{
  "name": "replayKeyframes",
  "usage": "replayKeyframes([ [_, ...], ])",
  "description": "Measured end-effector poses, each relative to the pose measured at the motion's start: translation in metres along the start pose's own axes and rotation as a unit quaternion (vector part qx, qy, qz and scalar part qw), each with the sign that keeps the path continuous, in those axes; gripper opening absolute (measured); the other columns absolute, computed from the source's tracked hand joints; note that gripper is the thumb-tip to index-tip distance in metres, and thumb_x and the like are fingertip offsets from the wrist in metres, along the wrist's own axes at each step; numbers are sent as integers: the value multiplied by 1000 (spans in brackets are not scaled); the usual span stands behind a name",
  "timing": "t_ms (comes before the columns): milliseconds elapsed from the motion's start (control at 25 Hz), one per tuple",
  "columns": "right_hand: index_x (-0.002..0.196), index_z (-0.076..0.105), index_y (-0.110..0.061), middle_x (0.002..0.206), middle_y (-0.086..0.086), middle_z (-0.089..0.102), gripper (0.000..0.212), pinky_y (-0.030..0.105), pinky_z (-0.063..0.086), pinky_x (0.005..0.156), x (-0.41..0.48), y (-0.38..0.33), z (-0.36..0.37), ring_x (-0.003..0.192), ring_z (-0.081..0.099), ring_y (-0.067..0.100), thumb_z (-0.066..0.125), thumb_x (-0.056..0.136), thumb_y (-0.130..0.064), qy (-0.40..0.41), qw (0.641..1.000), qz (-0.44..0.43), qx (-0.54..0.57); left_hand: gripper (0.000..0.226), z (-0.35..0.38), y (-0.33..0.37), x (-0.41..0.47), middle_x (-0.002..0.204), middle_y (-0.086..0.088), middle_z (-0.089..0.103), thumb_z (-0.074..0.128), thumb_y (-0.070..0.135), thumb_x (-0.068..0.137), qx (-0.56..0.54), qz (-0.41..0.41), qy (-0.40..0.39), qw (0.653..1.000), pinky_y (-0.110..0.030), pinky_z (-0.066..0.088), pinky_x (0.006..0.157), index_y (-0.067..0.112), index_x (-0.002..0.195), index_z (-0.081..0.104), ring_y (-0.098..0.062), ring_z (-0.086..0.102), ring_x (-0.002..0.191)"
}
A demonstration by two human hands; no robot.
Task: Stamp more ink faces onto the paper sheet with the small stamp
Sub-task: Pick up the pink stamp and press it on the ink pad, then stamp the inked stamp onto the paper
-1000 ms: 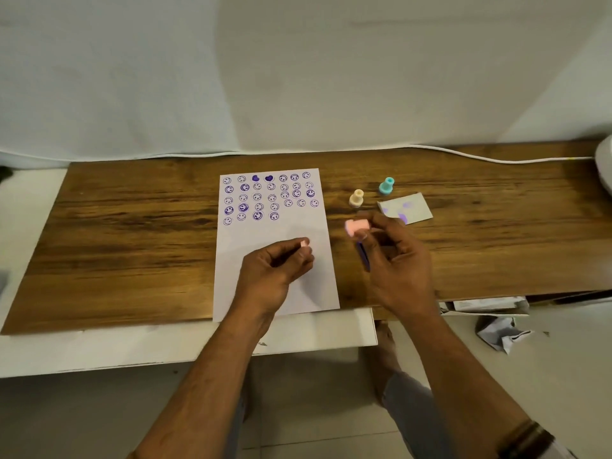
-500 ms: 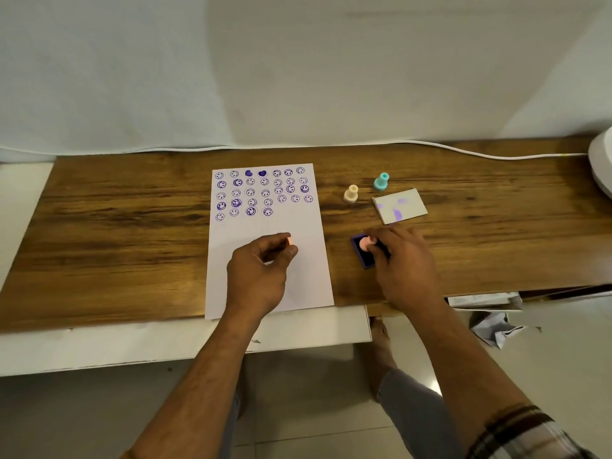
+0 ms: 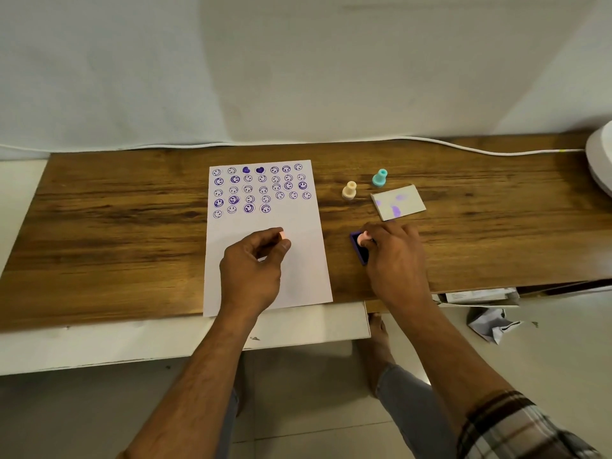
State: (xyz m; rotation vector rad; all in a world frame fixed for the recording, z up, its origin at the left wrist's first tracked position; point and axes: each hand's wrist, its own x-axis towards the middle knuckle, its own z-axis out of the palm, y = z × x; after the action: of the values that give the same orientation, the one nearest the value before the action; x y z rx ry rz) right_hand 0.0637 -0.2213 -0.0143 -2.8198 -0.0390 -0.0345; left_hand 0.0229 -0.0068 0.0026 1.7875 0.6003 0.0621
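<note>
A white paper sheet (image 3: pixel 299 233) lies on the wooden board, its upper part filled with several rows of purple ink faces. My left hand (image 3: pixel 253 270) rests on the sheet's lower half, fingers curled around a small pink piece (image 3: pixel 281 234) at the fingertips. My right hand (image 3: pixel 395 256) holds a small pink stamp (image 3: pixel 363 238) and presses it down onto the dark purple ink pad (image 3: pixel 358 247) just right of the sheet.
A cream stamp (image 3: pixel 349 190) and a teal stamp (image 3: pixel 379 178) stand upright right of the sheet, beside a white ink-pad lid (image 3: pixel 398 202) smeared with purple. A white cable (image 3: pixel 463 147) runs along the board's back edge. Crumpled paper (image 3: pixel 491 324) lies on the floor.
My right hand moved the pink stamp from in the air above the pad down onto the ink pad. My left hand stayed on the sheet.
</note>
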Motion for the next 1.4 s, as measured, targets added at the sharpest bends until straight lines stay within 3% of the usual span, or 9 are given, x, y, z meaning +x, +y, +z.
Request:
replayKeyframes([
  [200, 128, 65, -12, 127, 10, 67, 34, 39, 46, 99, 3, -8, -1, 121, 54, 28, 69, 96, -23, -6, 999, 25, -33, 32, 1, -1, 0, 116, 2, 76, 76, 24, 89, 11, 9, 0, 1000, -31, 54, 99, 19, 120, 75, -9, 70, 103],
  [320, 126, 65, -11, 125, 11, 68, 33, 38, 47, 98, 5, -14, -3, 119, 55, 28, 70, 95, -21, -17, 999, 29, -31, 32, 1, -1, 1, 116, 0, 76, 76, 24, 89, 30, 24, -2, 999, -24, 52, 94, 18, 121, 75, -9, 70, 100],
  [440, 120, 68, -13, 118, 9, 71, 28, 36, 49, 92, 10, -9, -10, 113, 56, 25, 71, 93, -20, -35, 997, -41, -58, 31, -1, -2, 2, 114, 1, 76, 76, 23, 89, 44, 34, -1, 998, -13, 47, 85, 18, 120, 75, -1, 68, 94],
  [680, 129, 65, -19, 122, 4, 69, 36, 34, 49, 88, 35, 10, -29, 114, 52, 22, 72, 93, -22, -130, 962, -196, -139, 30, -6, -3, 0, 113, 2, 75, 75, 21, 90, 75, 55, -1, 996, -7, 45, 79, 18, 120, 75, -2, 67, 91],
  [800, 128, 66, -18, 122, 5, 69, 36, 33, 49, 87, 29, 8, -25, 112, 54, 22, 72, 93, -21, -107, 969, -175, -139, 30, -7, -3, 0, 113, 3, 75, 76, 20, 90, 84, 65, -3, 994, -13, 49, 85, 19, 120, 74, -5, 68, 94],
  [960, 117, 70, -12, 114, 9, 73, 28, 34, 51, 88, 13, -5, -15, 107, 61, 25, 74, 90, -19, -42, 990, -102, -92, 29, -5, -5, 3, 111, 5, 74, 75, 24, 90, 83, 30, -13, 996, -13, 46, 85, 21, 119, 74, -4, 67, 92],
  [1080, 116, 69, -13, 114, 8, 71, 24, 34, 50, 87, 15, -12, -18, 106, 60, 25, 72, 92, -18, -59, 991, -70, -95, 28, -8, -7, 5, 104, 7, 74, 76, 23, 90, 49, -6, -14, 999, -20, 53, 91, 20, 118, 75, 1, 67, 90],
  [1280, 117, 73, -18, 109, 0, 67, 21, 35, 50, 79, 24, -55, -18, 96, 57, 18, 69, 96, -23, 33, 985, -79, 147, 28, -11, -13, 10, 115, -1, 77, 76, 21, 90, -14, -82, -13, 996, -41, 53, 106, 17, 118, 76, -16, 70, 106],
  [1400, 119, 73, -18, 111, 5, 67, 24, 33, 52, 78, 52, -92, 3, 89, 62, 18, 69, 96, -20, 17, 975, -98, 199, 30, -11, -14, 10, 119, -2, 76, 74, 23, 91, -19, -94, -31, 995, -44, 52, 108, 17, 121, 75, -20, 70, 109],
])
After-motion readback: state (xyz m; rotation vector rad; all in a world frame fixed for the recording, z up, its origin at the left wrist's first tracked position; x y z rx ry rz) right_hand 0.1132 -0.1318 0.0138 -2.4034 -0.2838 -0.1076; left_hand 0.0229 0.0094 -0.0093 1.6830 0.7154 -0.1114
